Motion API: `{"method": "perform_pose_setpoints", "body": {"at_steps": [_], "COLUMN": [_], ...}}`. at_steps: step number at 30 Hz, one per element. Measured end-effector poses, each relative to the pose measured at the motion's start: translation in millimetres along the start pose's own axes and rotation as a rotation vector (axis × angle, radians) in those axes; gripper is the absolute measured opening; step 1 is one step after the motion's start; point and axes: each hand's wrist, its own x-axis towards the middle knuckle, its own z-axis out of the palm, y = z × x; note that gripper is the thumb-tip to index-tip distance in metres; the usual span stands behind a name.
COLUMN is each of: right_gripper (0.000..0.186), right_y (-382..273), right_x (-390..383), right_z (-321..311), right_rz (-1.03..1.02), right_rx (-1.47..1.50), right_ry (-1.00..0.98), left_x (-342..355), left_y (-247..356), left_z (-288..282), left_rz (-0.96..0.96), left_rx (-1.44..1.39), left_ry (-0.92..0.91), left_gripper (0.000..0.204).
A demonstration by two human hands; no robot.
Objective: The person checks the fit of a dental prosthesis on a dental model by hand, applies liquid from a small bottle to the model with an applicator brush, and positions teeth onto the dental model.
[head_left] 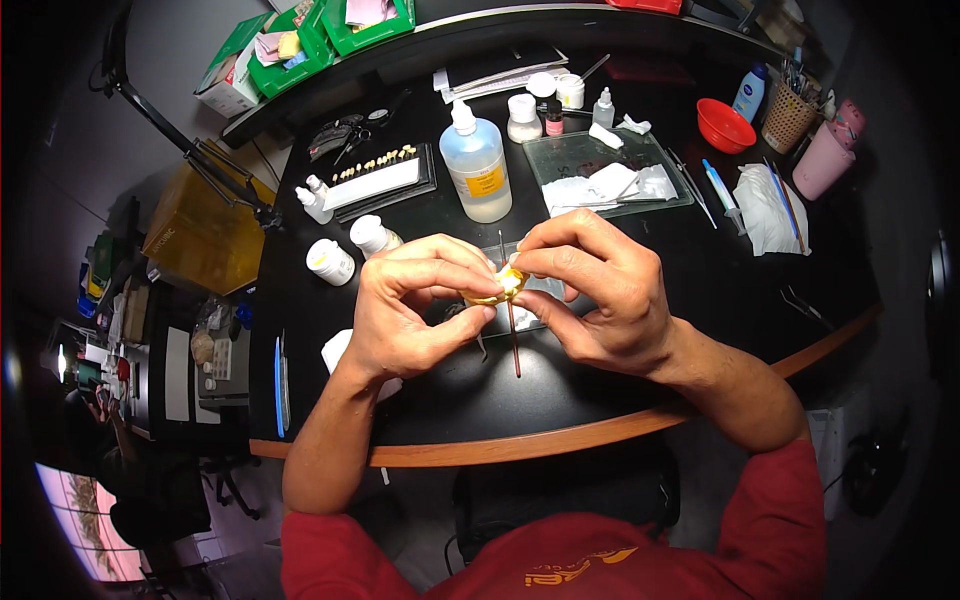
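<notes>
A small yellow piece with a white centre [510, 282] is pinched between my two hands over the middle of the black desk. My left hand [410, 310] grips it from the left with closed fingers, thumb below. My right hand [610, 300] has its index fingertip on it, thumb lower down, other fingers curled. A thin brown-handled tool [515, 355] runs vertically under or behind the piece; whether a finger holds it, I cannot tell. Behind my fingers a small glass plate [545, 285] is partly hidden. Two white jars [330, 262] stand beyond my left hand.
A large bottle [475, 170], shade guide [375, 185], glass slab [555, 150], red bowl [725, 130] and brush holder [788, 122] line the back. A syringe [722, 190] and paper [770, 210] lie right. A lamp arm [185, 135] rises left; a co-worker [115, 430] is far left.
</notes>
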Motion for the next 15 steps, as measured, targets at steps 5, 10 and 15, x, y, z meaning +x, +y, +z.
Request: {"method": "perform_pose_setpoints", "body": {"at_steps": [5,10,15], "right_gripper": [0.029,0.028,0.029], "right_y": [1.1,0.7,0.5], "right_x": [1.0,1.3,0.9], "right_z": [0.2,0.3,-0.3], "right_rz": [-0.011,-0.013,-0.017], "right_rx": [-0.009,0.004,-0.013], "right_ry": [-0.001,0.001,0.018], "left_x": [0.5,-0.8,-0.6], "left_y": [-0.9,0.6,2.8], "left_z": [-1.3,-1.2,-5.2], "left_rz": [0.001,-0.029,-0.058], "left_rx": [0.005,-0.039,-0.085], "left_ry": [-0.009,-0.002,-0.015], "left_gripper": [0.027,0.026,0.025]}}
